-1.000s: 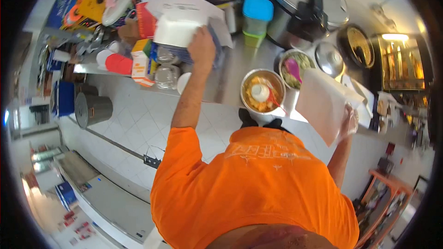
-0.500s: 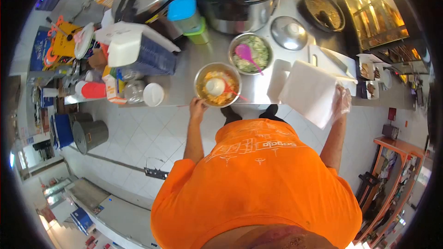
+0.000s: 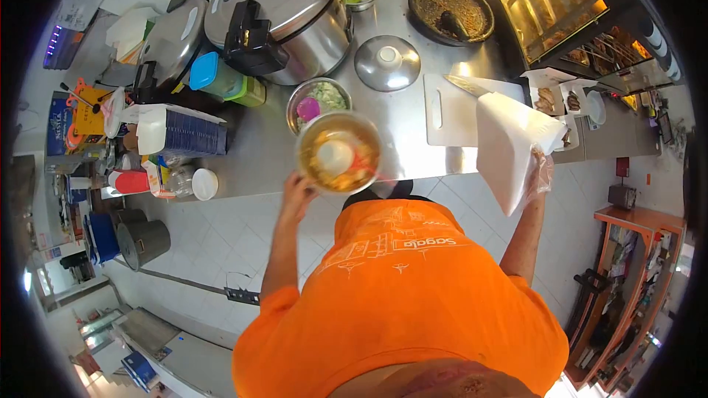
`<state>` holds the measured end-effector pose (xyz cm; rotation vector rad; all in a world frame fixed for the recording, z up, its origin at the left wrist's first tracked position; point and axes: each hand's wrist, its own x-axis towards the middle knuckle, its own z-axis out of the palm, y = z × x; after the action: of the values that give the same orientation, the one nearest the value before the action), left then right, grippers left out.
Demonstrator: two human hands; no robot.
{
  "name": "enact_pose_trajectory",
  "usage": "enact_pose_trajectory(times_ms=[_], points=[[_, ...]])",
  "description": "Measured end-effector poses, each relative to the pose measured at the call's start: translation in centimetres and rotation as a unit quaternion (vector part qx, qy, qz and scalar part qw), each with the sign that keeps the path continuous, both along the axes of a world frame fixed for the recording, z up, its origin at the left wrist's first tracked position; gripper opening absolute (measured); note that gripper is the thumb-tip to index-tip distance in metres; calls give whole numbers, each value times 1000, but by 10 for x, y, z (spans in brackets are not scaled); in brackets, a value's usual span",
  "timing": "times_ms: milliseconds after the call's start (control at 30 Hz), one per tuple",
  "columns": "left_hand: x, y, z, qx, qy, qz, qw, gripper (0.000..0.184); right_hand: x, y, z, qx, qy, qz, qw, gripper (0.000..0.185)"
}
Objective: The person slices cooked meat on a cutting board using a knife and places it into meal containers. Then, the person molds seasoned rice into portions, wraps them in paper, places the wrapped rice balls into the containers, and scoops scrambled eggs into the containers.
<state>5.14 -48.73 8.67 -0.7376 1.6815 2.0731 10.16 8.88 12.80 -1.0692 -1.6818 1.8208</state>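
My left hand (image 3: 297, 196) grips the lower left rim of a metal bowl (image 3: 303, 158). The bowl looks raised, overlapping the edge of a second bowl behind it. Orange-yellow food lies inside, with a white cup-like piece (image 3: 335, 156) and a red utensil, blurred. My right hand (image 3: 542, 175), in a clear plastic glove, holds a bent white paper sheet (image 3: 509, 144) by its right side, at the counter's front edge. That second bowl (image 3: 293, 103) contains chopped green food and a purple spoon (image 3: 308, 108).
A white cutting board (image 3: 442, 118) with a knife (image 3: 464, 85) lies behind the paper. Farther back are a domed lid (image 3: 387, 63), a dark mortar (image 3: 450, 11) and large steel cookers (image 3: 310, 44). Stacked boxes (image 3: 195, 133) and a white tub (image 3: 205, 184) are at left.
My left hand has lifted the metal bowl, which now partly covers the bowl of greens. The white paper has turned steeper in my right hand. The view has shifted to the right.
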Motion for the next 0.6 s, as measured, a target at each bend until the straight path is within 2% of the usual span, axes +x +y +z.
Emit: enact_pose_trajectory(times_ms=[33, 133, 267, 300, 400, 467, 500, 600], points=[[-12, 33, -16, 42, -18, -27, 999, 25, 5, 8, -7, -6, -12, -11, 1000, 46], [-39, 126, -101, 130, -51, 51, 989, 22, 15, 10, -1, 21, -50, -23, 998, 54], [-65, 201, -124, 127, -34, 147, 980, 23, 45, 8, 25, 105, -128, -28, 986, 54], [-73, 212, -127, 121, -20, 169, 978, 24, 46, 3, 36, 76, -116, -19, 990, 51], [-89, 222, -158, 134, -8, 119, 984, 29, 40, -37, 88, -14, -86, 17, 996, 42], [-90, 228, -140, 98, -82, 100, 987, 31, 36, -60, 102, -82, -74, 53, 992, 37], [-88, 226, -121, 80, -118, 97, 985, 33, 31, -64, 99, -75, -87, 94, 989, 38], [-62, 200, -52, 168, -110, 21, 979, 62, 7, -90, 85, -22, -71, 244, 967, 37]])
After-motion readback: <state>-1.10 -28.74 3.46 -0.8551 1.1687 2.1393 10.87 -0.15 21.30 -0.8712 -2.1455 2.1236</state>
